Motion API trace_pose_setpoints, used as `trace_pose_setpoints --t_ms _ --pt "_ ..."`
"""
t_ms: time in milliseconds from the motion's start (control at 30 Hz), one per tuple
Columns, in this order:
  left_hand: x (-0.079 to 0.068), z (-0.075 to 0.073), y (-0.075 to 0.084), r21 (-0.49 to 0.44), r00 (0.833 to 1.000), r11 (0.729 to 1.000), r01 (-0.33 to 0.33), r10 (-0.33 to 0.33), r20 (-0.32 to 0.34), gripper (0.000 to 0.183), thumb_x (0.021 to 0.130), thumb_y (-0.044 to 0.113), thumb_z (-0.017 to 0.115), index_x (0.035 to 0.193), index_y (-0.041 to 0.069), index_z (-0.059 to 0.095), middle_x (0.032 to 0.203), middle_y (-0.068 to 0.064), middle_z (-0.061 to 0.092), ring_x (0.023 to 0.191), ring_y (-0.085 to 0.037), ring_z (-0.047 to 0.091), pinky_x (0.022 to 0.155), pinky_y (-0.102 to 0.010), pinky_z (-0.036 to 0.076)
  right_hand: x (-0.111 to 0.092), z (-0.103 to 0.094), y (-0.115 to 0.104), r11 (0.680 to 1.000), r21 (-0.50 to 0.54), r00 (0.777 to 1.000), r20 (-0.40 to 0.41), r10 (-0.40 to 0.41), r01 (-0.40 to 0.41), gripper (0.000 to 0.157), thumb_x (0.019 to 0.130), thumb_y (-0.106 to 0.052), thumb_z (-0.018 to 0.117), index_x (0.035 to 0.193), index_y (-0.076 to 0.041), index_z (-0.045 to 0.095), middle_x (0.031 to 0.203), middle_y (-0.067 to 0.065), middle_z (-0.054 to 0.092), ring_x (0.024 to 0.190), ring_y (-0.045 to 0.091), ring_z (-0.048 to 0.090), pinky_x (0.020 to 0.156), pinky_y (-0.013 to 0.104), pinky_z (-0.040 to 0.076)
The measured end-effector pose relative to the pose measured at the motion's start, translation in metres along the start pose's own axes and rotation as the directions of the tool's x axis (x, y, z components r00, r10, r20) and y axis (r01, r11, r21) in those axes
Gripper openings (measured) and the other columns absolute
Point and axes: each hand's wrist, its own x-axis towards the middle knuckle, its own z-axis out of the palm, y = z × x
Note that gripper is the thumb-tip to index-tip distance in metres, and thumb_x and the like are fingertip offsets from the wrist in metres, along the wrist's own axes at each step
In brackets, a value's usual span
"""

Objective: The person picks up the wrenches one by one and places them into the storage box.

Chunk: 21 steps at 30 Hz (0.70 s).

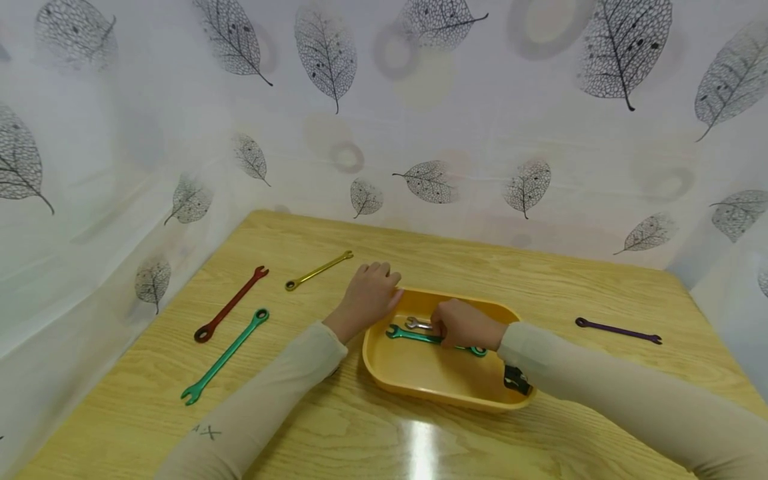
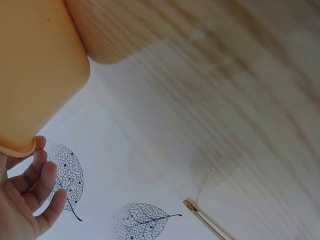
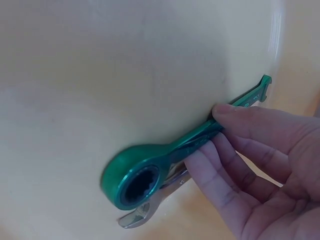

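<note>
A yellow plastic tray [image 1: 420, 392] stands on the table. My left hand [image 1: 370, 293] holds its far left corner, and in the left wrist view the fingers [image 2: 42, 192] curl at the rim. Inside the tray my right hand [image 1: 465, 323] pinches a green wrench [image 1: 414, 335] around the middle of its shaft. In the right wrist view the thumb presses one side of that green wrench [image 3: 192, 134], fingers on the other. A silver wrench [image 1: 418, 324] lies right alongside it, partly hidden by the hand; its open end [image 3: 137, 216] shows beneath the green ring end.
Left of the tray lie a red wrench [image 1: 231, 305], another green wrench [image 1: 223, 359] and a gold wrench [image 1: 319, 270]. A purple wrench [image 1: 618, 329] lies to the right. A leaf-patterned curtain [image 1: 324, 147] surrounds the wooden table [image 1: 480, 260].
</note>
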Motion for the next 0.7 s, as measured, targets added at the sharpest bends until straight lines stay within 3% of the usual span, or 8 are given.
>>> trace_pose_setpoints --t_ms 433,700 --pt "0.000 -0.001 0.000 0.002 1.000 1.000 0.006 -0.006 0.006 0.019 0.089 0.032 0.062 0.091 0.013 0.066 0.082 -0.003 0.060 0.079 -0.018 0.059 0.076 -0.034 0.049 -0.001 -0.010 -0.007 0.999 -0.025 0.999 0.016 0.037 -0.036 0.010 0.069 -0.003 0.078 0.074 -0.005 0.070 0.069 0.000 0.067 0.058 0.005 0.055 0.056 0.020 0.047" --pt "0.000 -0.003 0.001 -0.008 1.000 1.000 0.002 -0.002 -0.004 0.019 0.088 0.031 0.062 0.091 0.012 0.066 0.082 -0.004 0.061 0.079 -0.018 0.060 0.076 -0.034 0.050 -0.005 -0.020 -0.014 0.993 -0.050 0.993 0.038 0.111 -0.109 0.019 0.073 -0.011 0.078 0.088 -0.004 0.069 0.077 0.004 0.068 0.063 0.008 0.057 0.059 0.024 0.049"
